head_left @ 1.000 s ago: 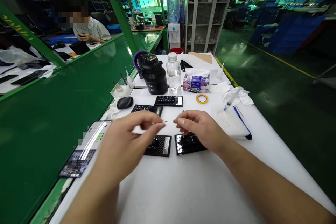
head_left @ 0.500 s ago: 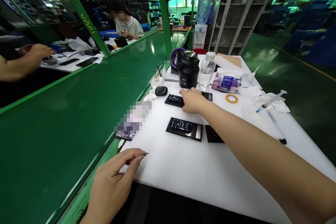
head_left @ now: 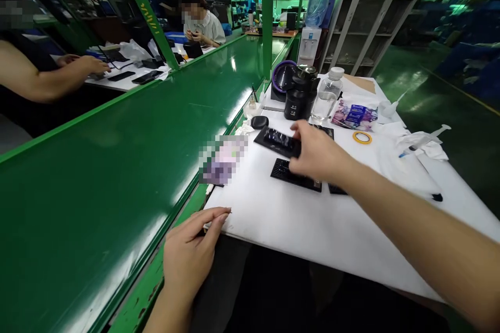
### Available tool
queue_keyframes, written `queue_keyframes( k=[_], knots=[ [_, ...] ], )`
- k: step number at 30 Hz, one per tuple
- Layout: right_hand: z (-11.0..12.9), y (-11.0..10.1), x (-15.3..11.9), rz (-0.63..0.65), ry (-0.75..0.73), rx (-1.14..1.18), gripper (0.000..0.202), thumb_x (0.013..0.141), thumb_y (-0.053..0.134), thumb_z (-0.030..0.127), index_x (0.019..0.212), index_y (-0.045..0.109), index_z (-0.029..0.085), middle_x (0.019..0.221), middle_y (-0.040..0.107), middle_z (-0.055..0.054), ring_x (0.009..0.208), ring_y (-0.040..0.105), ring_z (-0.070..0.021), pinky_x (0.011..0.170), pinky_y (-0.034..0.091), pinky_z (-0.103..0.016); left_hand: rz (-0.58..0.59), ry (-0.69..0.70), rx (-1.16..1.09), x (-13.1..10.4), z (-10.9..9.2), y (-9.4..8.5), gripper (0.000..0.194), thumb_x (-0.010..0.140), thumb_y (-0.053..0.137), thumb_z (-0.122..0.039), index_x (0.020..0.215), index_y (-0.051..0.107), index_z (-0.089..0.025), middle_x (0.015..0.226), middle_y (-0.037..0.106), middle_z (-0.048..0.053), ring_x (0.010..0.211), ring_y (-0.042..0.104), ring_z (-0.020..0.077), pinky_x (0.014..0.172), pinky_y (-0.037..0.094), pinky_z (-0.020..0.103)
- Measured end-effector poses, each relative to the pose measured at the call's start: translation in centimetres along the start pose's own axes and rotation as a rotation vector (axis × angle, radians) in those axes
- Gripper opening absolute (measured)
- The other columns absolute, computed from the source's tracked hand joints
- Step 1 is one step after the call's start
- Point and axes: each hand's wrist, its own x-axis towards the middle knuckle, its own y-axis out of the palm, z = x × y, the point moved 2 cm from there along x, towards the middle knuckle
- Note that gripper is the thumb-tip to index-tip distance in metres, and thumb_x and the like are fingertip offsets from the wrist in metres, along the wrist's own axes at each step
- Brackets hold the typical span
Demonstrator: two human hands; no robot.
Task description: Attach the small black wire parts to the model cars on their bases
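My right hand (head_left: 318, 152) grips the right end of a black rectangular plate (head_left: 272, 140) with a glossy, raised dark piece on its face. This plate is tilted and lifted above the white table. Just below it lies a similar black plate (head_left: 283, 173), partly covered by my hand. Another black plate (head_left: 327, 131) shows behind my hand, and one more (head_left: 336, 189) sticks out from under my forearm. Near the table's left front corner, my left hand (head_left: 193, 250) is closed in a pinch. A tiny dark tip pokes out between thumb and forefinger; its kind is too small to make out.
Along the back stand a black shaker bottle (head_left: 297, 99) and a clear water bottle (head_left: 326, 101). A yellow tape roll (head_left: 362, 142), a syringe (head_left: 429, 136) and a purple packet (head_left: 357, 114) lie right. A green conveyor (head_left: 148, 177) borders the left; co-workers sit beyond it.
My right hand has lifted the black plate off the table and brought it nearer. The left hand keeps its pinch. The camera view has shifted, moving the scene rightward.
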Motion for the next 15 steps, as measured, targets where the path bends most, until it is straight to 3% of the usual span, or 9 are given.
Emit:
queue_keyframes(
  k=[3,6,9,15],
  knots=[
    [3.2,1.8,-6.6,-0.141,-0.153,0.191,0.065,0.068,0.065,0.008,0.13,0.046,0.01,0.121,0.058,-0.015,0.114,0.055,-0.0296,0.105,0.046,-0.043,-0.113,0.07,-0.06,-1.0,0.1,-0.3,0.009,0.09,0.067,-0.019,0.091,0.073,-0.025,0.091,0.076,0.0,0.085,0.07,0.0176,0.079,0.057,0.031],
    [4.7,4.7,-10.7,-0.158,-0.144,0.293,0.061,0.067,0.059,0.003,0.127,0.049,0.01,0.116,0.058,-0.015,0.112,0.054,-0.0294,0.103,0.048,-0.045,-0.145,0.192,-0.136,-1.2,-1.4,0.7,0.017,0.086,0.068,-0.008,0.092,0.072,-0.023,0.098,0.075,0.002,0.092,0.068,0.0189,0.083,0.056,0.035],
    [4.3,6.1,-12.2,-0.153,-0.148,0.417,0.054,0.075,0.058,0.006,0.128,0.05,0.012,0.122,0.058,-0.014,0.116,0.052,-0.0279,0.105,0.047,-0.044,-0.07,0.286,-0.103,-0.8,-3.5,2.9,0.017,0.085,0.069,-0.007,0.091,0.072,-0.022,0.11,0.074,0.005,0.101,0.063,0.0219,0.088,0.054,0.04],
    [3.0,5.6,-13.5,-0.191,-0.107,0.453,0.044,0.087,0.058,0.011,0.131,0.055,0.014,0.132,0.055,-0.013,0.125,0.049,-0.0254,0.111,0.042,-0.043,0.015,0.269,-0.076,0.0,-5.6,6.5,0.009,0.088,0.068,-0.014,0.088,0.073,-0.022,0.114,0.073,0.006,0.113,0.058,0.025,0.097,0.052,0.047]
  ],
)
